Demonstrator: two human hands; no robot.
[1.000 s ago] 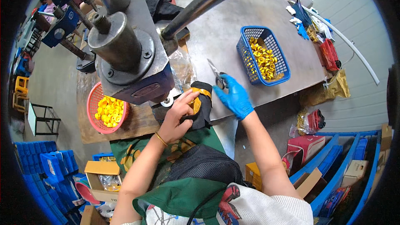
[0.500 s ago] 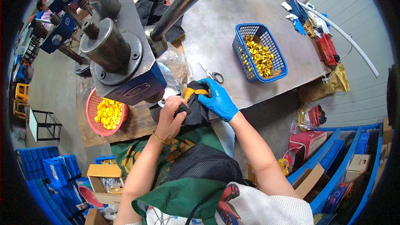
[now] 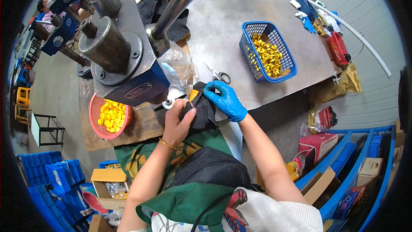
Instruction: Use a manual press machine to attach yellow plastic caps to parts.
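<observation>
A green apron (image 3: 184, 202) and a white knit sleeve (image 3: 285, 215) fill the foreground of my remote feed. Beyond them my bare left hand (image 3: 179, 121), a thin gold-toned bangle (image 3: 170, 144) at its wrist, closes its fingers narrowly on the near-left side of a piece of black cloth (image 3: 202, 118). My right hand (image 3: 226, 102), in a blue glove, pinches the cloth's far-right part between thumb and fingers. The cloth lies bunched at the near edge of the surface (image 3: 210, 21), below the press, with a yellow patch (image 3: 194, 94) showing between the hands.

To the left, a pink-red basket (image 3: 95, 109) of yellow plastic pieces (image 3: 112, 116) rests on bare wood. Over that side looms the blue-and-steel press (image 3: 137, 90), its thick lever bar (image 3: 176, 10) slanting up across the view. Just beyond my gloved hand lie scissors (image 3: 216, 73); farther right stands a blue lattice basket (image 3: 250, 62) holding gold-yellow pieces (image 3: 267, 56).

At the far side, dark fabric (image 3: 156, 13) lies crumpled behind the press. A co-worker (image 3: 45, 13) appears at far upper left.
</observation>
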